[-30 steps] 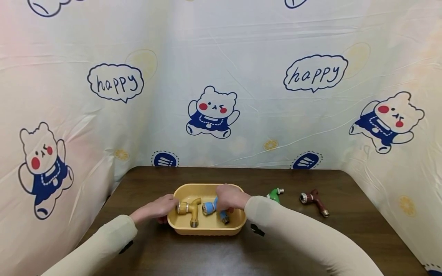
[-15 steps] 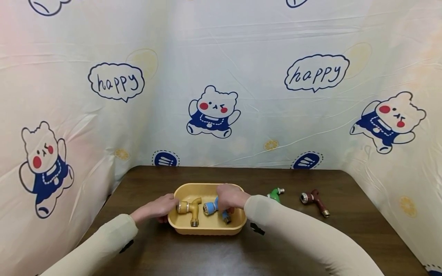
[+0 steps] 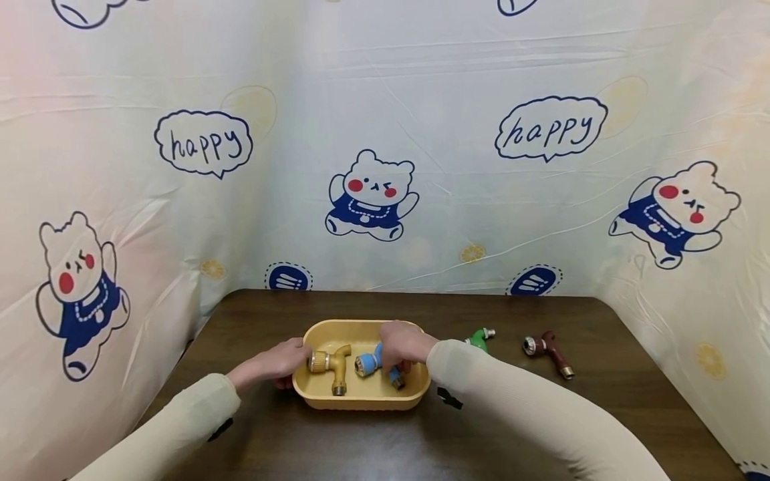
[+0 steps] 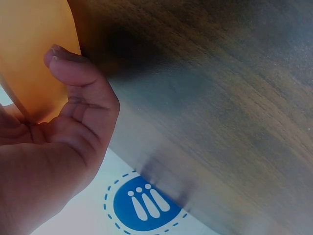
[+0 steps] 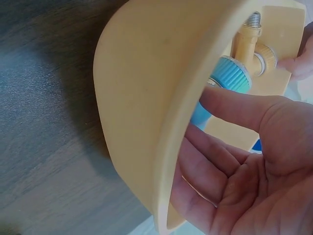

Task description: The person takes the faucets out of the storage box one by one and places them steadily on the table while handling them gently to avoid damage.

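A yellow plastic basin [image 3: 337, 403] rests on the table, with a yellow tap [image 3: 339, 367] lying in its left half. My left hand [image 3: 283, 361] grips the basin's left end; in the left wrist view its fingers curl against the basin's outer wall. Reaching inside at the right, my right hand [image 3: 404, 342] holds a blue tap [image 3: 367, 363] by its middle. The blue tap's ribbed knob shows in the right wrist view beyond the thumb, and the hand covers most of its body.
To the right of the basin lie a green tap [image 3: 479, 339], partly hidden by the right sleeve, and a dark red tap [image 3: 550, 351]. A printed curtain [image 3: 373, 267] encloses the brown table [image 3: 337, 447] at the back and both sides.
The blue tap has shifted very slightly to the right inside the basin, with my right hand on it. My left hand and the basin stay in place.
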{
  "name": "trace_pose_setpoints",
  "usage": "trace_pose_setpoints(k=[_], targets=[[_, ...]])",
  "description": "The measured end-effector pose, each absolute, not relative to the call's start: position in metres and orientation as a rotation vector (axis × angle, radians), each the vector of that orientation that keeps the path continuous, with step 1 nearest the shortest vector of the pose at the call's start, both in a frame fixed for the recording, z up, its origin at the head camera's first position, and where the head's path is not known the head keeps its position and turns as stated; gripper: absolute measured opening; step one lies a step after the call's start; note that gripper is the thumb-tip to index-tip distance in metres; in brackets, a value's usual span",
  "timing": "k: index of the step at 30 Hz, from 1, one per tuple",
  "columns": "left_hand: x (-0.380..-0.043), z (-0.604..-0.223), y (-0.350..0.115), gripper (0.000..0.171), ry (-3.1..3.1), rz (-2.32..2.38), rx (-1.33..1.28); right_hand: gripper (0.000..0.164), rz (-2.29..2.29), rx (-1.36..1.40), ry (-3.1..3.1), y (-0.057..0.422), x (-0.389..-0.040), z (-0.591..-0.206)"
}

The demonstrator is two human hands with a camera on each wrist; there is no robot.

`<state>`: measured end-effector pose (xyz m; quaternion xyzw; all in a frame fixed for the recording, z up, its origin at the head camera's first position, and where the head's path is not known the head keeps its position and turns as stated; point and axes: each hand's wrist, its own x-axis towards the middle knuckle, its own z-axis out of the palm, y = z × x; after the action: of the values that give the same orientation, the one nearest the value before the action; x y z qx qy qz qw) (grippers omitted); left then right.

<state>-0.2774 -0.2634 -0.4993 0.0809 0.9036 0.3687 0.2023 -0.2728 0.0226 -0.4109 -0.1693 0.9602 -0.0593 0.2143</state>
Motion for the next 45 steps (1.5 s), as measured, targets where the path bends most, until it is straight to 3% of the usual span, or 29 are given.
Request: trace_pose_setpoints(k=[6,14,21,32,39,45], targets=[[-0.3,-0.534,-0.278,0.029,2.489,1.003,0.192,0.021,-0.167,-0.443,2.656,0.023,-0.272,-0.413],[-0.277,-0.497,-0.263,0.028,2.516,0.963,0.232,0.023,-0.177,-0.45,2.659,0.024,-0.27,-0.414],[-0.289,-0.52,-0.273,0.029,2.521,0.982,0.249,0.023,-0.149,-0.461,2.678,0.024,-0.273,-0.415],[-0.273,-0.497,-0.261,0.027,2.541,0.968,0.259,0.028,-0.121,-0.466,2.732,0.024,-0.273,-0.413],[-0.287,-0.519,-0.273,0.032,2.511,0.985,0.246,0.028,-0.108,-0.469,2.74,0.025,-0.273,-0.411],[-0.28,-0.502,-0.268,0.031,2.517,0.966,0.262,0.028,-0.087,-0.476,2.75,0.025,-0.274,-0.409]])
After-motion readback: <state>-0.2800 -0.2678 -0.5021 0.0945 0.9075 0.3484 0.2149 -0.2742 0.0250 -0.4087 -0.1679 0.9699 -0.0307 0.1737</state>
